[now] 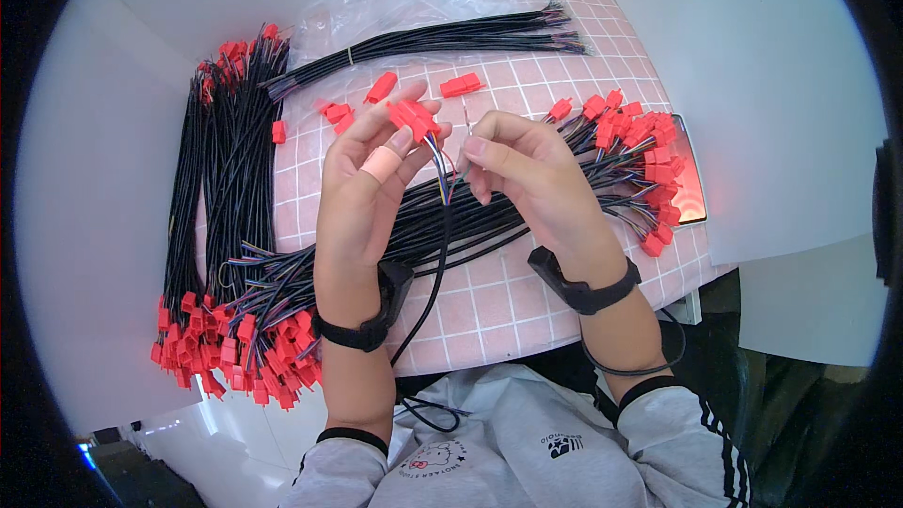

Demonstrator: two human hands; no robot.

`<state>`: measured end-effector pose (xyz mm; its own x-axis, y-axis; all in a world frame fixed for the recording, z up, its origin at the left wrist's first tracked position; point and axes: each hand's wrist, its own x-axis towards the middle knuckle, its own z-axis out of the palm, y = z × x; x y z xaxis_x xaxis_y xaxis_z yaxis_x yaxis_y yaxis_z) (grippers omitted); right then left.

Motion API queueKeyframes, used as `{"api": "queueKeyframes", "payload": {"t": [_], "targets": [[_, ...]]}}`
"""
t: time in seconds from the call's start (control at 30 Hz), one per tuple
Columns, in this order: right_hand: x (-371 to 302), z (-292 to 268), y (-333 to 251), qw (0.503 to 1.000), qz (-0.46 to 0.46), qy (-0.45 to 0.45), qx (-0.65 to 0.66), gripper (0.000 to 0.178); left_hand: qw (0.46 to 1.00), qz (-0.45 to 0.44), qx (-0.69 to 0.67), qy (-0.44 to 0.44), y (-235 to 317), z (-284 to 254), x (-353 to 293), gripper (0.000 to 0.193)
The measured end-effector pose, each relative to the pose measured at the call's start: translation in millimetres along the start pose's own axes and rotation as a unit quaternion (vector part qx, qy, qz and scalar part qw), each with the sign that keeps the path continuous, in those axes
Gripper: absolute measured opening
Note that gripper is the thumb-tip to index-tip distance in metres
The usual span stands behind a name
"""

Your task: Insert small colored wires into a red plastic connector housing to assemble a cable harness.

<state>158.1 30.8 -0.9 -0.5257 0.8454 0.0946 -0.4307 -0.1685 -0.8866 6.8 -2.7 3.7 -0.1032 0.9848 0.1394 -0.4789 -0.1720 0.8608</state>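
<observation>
In the head view, a wide cable bundle (489, 216) lay across the tiled table (480, 325). Over the bundle's far side, the left hand (372, 155) gripped 1 red connector (411, 119) between thumb and fingers. Coloured wires (439, 169) led from it into a black cable (436, 287), which crossed the bundle toward the person. Also over the bundle's far side, the right hand (527, 160) had its thumb and forefinger closed at the tips on what looked like a thin wire (460, 173); its metal end could not be made out.

That wire could have slipped or bent, being so fine and pinched only at the tips. Crowded together, the coloured wires might have crossed. A snag on the bundle could have tugged the cable. Beyond the bundle, loose connectors (461, 85) risked a knock from the left hand, lying so near it.
</observation>
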Motion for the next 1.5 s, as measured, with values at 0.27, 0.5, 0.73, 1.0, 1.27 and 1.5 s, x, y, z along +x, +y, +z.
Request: {"api": "queueKeyframes", "payload": {"t": [0.27, 0.5, 0.73, 1.0, 1.27, 1.5], "targets": [[-5, 7, -3, 0.889, -0.152, 0.032, -0.432, 0.010, 0.999, -0.030, -0.010, -0.024, -1, -5, 1, 0.034], [-7, 9, -3, 0.848, -0.152, 0.039, -0.507, 0.011, 0.999, -0.029, 0.019, -0.006, -2, -3, 0, 0.032], [-7, 6, 1, 0.814, -0.156, 0.042, -0.558, 0.009, 0.993, -0.008, 0.116, 0.000, -5, 1, 0, 0.034], [-6, 9, 11, 0.805, -0.193, 0.066, -0.557, 0.007, 0.980, -0.028, 0.195, -0.012, -5, 0, -2, 0.033], [-3, -2, 2, 0.946, 0.043, -0.079, -0.311, 0.023, 0.990, -0.030, 0.138, -0.009, 0, -1, -2, 0.036], [-4, 4, 4, 0.954, 0.043, -0.084, -0.285, 0.026, 0.992, -0.023, 0.113, -0.042, -1, -4, -2, 0.032]]}}
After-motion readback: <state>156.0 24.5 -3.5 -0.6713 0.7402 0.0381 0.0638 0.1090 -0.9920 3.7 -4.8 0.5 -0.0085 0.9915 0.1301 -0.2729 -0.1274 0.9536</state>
